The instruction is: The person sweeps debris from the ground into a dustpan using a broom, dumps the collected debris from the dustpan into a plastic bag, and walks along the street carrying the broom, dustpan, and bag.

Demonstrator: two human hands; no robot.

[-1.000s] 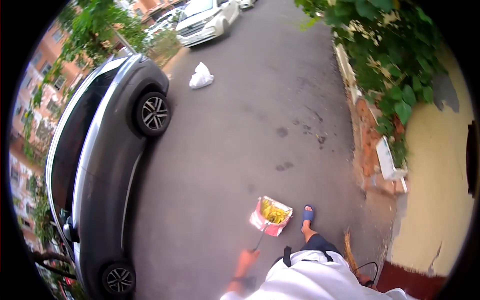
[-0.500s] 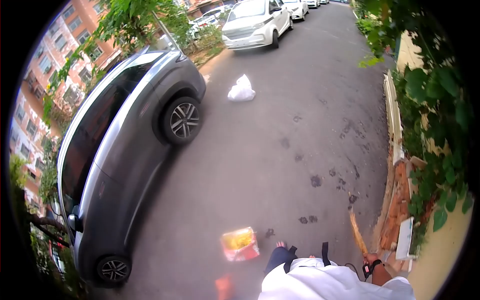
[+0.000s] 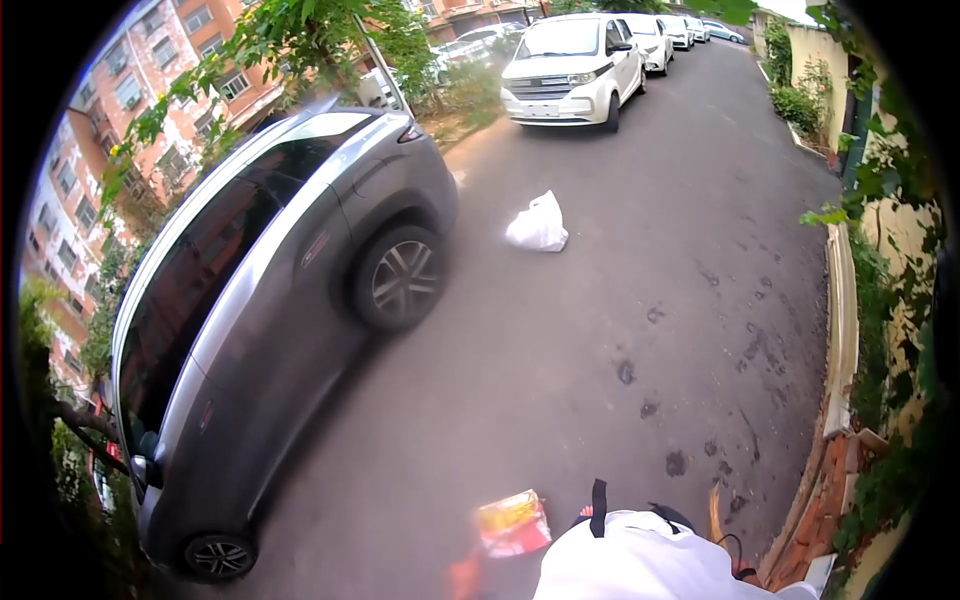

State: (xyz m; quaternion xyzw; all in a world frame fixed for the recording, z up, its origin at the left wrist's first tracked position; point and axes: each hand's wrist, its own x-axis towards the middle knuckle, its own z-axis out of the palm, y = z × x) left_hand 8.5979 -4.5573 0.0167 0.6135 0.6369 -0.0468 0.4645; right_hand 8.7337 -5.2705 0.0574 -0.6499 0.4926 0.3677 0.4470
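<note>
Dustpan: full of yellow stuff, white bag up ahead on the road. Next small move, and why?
Probably carry on walking forward toward the white bag, keeping the dustpan level. It sits low at the left side, loaded with yellow debris, and the bag lies ahead on the asphalt between the grey car and the curb. The broom tip shows at the right; neither hand is clearly visible.

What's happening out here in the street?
A person in a white top stands on a paved lane beside a parked grey car. A dustpan holding yellow debris hangs low on their left, and a broom's bristles show on their right. Both hands are out of view. A white bag lies on the road ahead.
</note>
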